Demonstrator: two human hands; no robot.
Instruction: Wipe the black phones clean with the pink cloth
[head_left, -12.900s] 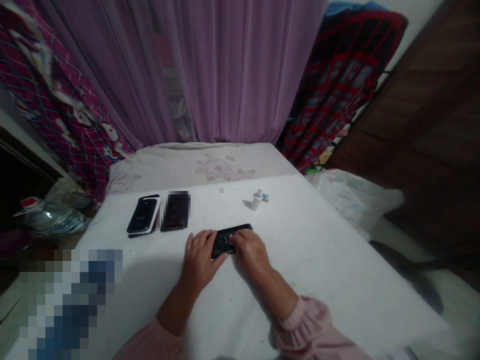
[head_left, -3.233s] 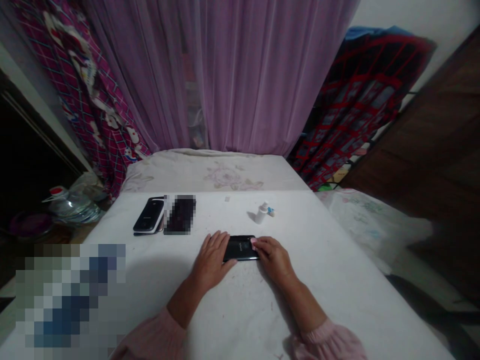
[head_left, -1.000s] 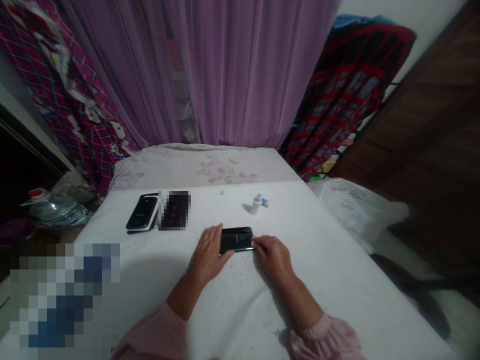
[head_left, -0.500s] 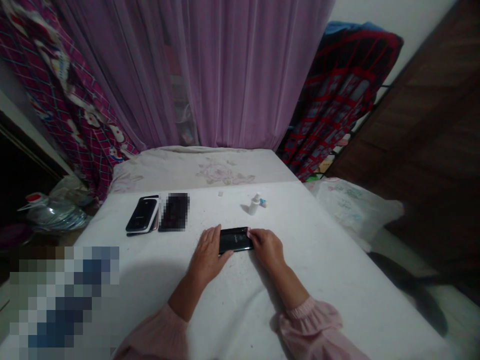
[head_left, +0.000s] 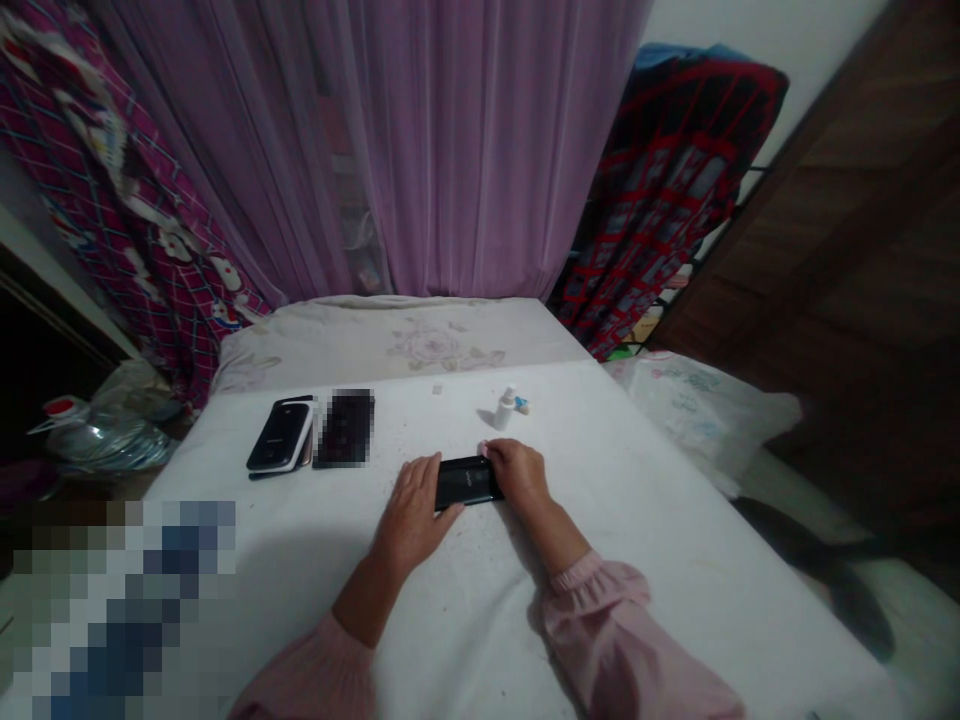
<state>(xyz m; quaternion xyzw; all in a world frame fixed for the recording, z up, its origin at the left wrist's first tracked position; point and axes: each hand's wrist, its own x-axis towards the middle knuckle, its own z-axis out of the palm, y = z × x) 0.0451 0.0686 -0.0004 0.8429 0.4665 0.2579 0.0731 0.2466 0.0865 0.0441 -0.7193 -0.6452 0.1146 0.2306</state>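
A black smartphone (head_left: 466, 482) lies back side up on the white cloth, its long side running left to right. My left hand (head_left: 411, 508) grips its left end, fingers over the far edge and thumb along the near edge. At the phone's far right corner, my right hand (head_left: 523, 478) pinches a small pink piece (head_left: 484, 449); whether it is cloth or an eraser I cannot tell. That hand covers the phone's right end. Beyond it stands a small white bottle (head_left: 505, 410), with a little blue-and-white item (head_left: 521, 405) beside it.
Several stacked phones (head_left: 279, 437) lie at the left, next to a dark, pixelated flat device (head_left: 345, 428). A tiny pale square (head_left: 437, 390) sits farther back. Purple curtains (head_left: 480, 150) hang behind the white-covered surface (head_left: 450, 640). A water jug (head_left: 105, 435) stands off the left edge.
My right hand has slid left and slightly away from me, bringing the pink piece along the phone's far edge. My left hand keeps its hold on the phone.
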